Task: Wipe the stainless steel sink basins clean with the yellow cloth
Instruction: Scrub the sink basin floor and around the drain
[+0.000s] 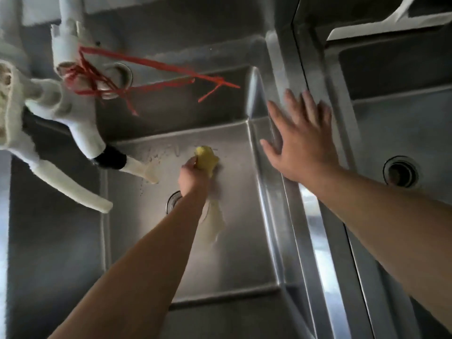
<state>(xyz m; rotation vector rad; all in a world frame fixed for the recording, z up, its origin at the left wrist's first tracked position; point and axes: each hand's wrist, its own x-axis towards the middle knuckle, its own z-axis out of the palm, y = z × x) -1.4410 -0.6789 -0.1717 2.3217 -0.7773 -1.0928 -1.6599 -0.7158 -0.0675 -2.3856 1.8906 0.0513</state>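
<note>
The left hand (192, 173) holds the soft, limp-looking yellow cloth (206, 159) bunched against the basin (244, 241) floor, while the right hand (299, 140) rests spread flat on the rim.

- You had a white tap (80, 133) with a black band reaching in from the upper left.
- You saw red string (137, 77) tied around the white pipe (66, 25) above it, loose ends trailing to the right.
</note>
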